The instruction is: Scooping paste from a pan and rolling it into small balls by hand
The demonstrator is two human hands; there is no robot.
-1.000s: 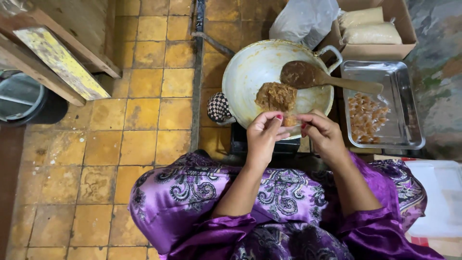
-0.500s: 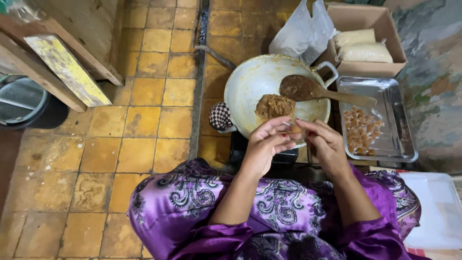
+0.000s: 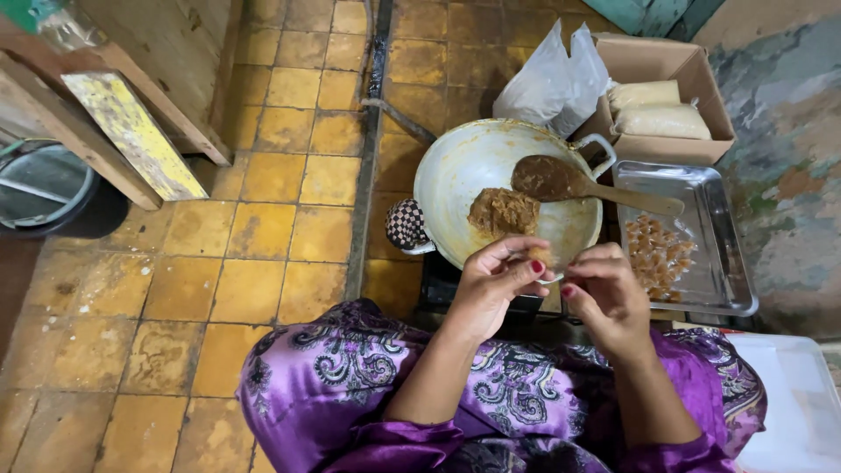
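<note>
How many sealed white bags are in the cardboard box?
2: one bag lies at the back of the cardboard box, the other bag just in front of it. More could be hidden beneath them.

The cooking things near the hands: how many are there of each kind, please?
Pan: 1
Wooden spoon: 1
Metal tray: 1
Cardboard box: 1
White bags in the box: 2
Total: 6
</note>
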